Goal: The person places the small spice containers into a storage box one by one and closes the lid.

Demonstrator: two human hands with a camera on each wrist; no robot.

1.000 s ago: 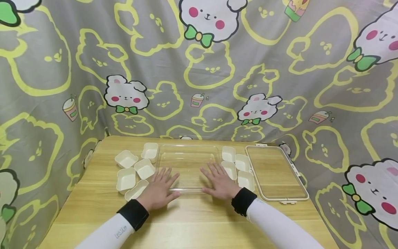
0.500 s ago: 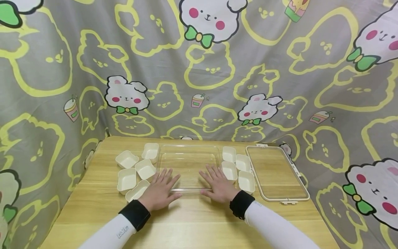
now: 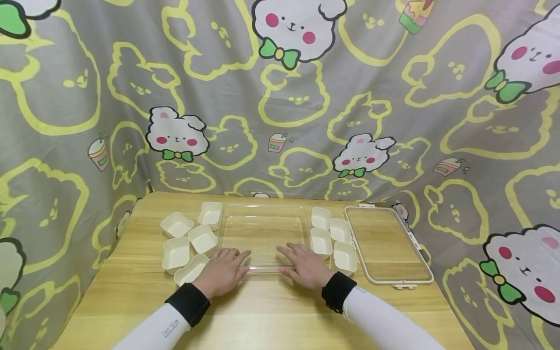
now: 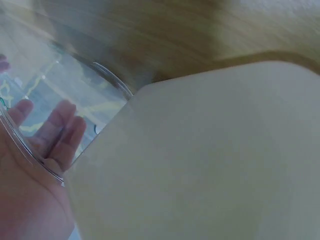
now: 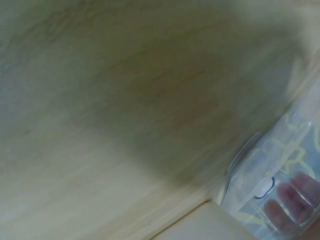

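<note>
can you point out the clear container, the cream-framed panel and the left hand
Clear container (image 3: 264, 269): head view, on its near edge.
Cream-framed panel (image 3: 388, 245): head view, middle of its clear sheet.
Left hand (image 3: 220, 272): head view, back of the hand.

Gray patterned cloth (image 3: 236, 99) encloses your workspace on 3 sides: behind the table (image 3: 280, 316), to your left and to your right. You see it hang in loose vertical folds, printed with yellow-outlined animal figures (image 3: 299, 100), white animal heads (image 3: 177, 138) with pink cheeks, green bows (image 3: 177, 155) with yellow centers, and pink drink cups (image 3: 276, 142) with straws. The table before you has a pale yellow-brown wood-grain top, its far edge close against the back cloth and its sides spreading outward toward you. Light is soft and fairly even overhead, with a pale sheen on the near tabletop; in your 2 wrist views, blurred shadows darken the wood.
</note>
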